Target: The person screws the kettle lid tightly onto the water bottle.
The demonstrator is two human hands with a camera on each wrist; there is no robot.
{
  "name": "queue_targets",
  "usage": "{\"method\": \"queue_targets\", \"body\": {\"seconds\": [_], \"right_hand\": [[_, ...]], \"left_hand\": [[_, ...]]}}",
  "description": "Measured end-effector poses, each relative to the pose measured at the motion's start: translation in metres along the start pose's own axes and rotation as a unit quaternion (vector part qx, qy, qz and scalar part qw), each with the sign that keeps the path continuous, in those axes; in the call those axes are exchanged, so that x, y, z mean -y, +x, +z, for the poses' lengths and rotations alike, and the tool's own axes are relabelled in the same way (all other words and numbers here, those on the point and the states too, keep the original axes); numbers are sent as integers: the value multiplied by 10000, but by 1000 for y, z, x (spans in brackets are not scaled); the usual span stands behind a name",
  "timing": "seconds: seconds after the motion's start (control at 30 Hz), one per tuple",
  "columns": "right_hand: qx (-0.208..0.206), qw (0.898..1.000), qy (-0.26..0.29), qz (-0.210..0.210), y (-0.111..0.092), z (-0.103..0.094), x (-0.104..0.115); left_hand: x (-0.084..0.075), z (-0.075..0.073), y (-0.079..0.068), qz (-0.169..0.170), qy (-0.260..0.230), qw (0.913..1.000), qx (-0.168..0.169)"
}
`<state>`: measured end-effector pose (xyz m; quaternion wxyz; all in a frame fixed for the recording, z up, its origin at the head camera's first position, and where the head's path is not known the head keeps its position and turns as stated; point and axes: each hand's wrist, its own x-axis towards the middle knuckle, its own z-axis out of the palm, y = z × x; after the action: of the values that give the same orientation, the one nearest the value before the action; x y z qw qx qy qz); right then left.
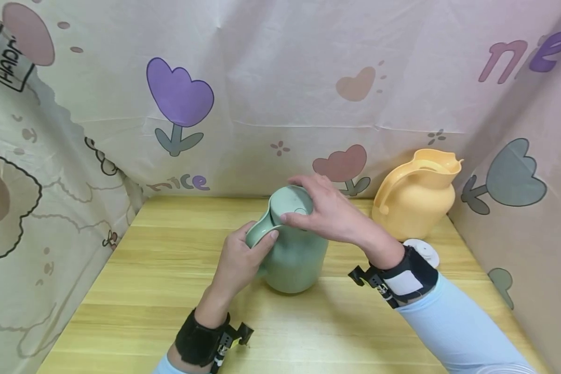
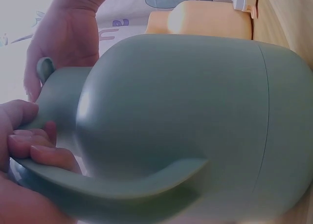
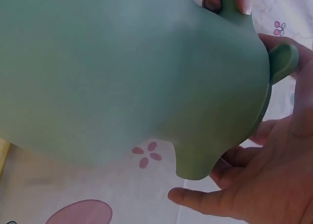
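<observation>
A green jug stands upright on the table, its round lid seated at the mouth. My left hand grips the jug's handle, with the thumb over its top. From the right, my right hand reaches across the lid and holds it between thumb and fingers. In the right wrist view, the fingers of that hand lie behind the jug's rim, near the spout. The jug's body fills most of the left wrist view and hides its far side.
A yellow pitcher stands at the back right of the wooden table. Beside its base lies a white round lid-like piece, partly behind my right wrist. A printed cloth hangs behind the table and along its sides.
</observation>
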<state>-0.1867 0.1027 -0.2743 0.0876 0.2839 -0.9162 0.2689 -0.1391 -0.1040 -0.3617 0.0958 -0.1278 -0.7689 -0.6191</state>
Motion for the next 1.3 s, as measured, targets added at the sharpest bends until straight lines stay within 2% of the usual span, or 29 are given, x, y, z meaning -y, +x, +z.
{"method": "queue_targets", "body": {"seconds": [0.13,0.23,0.37,0.47,0.67,0.8,0.9,1.03,1.3], "right_hand": [[-75,9997,-94,211,0,1,0],[-25,9998,-31,205,-1,1,-1],[183,9990,298,-265,-5,-1,-8],[495,9943,654,-685,-7,-7,-16],[1262,9783,1266,-1046,-8,-21,-29],[1501,9724,1383,-1133,-6,-24,-32],[1438,9759,1347,-939,-5,-23,-32],[1153,9847,1162,-599,-4,-20,-31],[532,9962,519,-453,-7,-9,-24]], "left_hand": [[-1,1,0,23,4,10000,17],[-2,1,0,-3,0,10000,43],[-3,1,1,-49,25,10000,52],[-2,1,0,-72,25,10000,35],[0,0,0,-125,67,9999,-9],[0,0,0,-126,64,9999,-16],[0,0,0,-104,70,9999,-24],[0,0,1,-92,78,9999,-38],[0,1,1,-28,164,9998,-142]]}}
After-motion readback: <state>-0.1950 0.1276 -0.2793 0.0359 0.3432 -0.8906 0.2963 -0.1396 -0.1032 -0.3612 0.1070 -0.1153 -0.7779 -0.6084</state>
